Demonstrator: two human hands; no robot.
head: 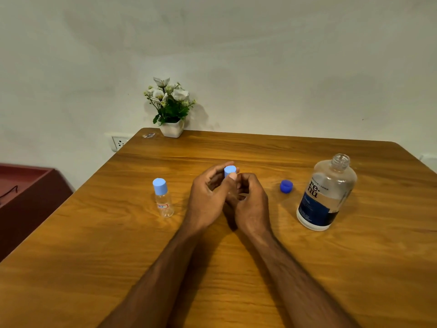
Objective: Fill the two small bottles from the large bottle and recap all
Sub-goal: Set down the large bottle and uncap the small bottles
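A capped small bottle (163,200) stands upright left of the counter's (236,268) middle. Just beside it, at mid-counter, the left hand (208,197) pinches a light blue cap (230,171) in a closed grip, while the right hand (250,204) is wrapped around the second small bottle, mostly hidden under the fingers. A dark blue cap (286,186) lies further right, and the uncapped large bottle (325,195) stands near the right edge.
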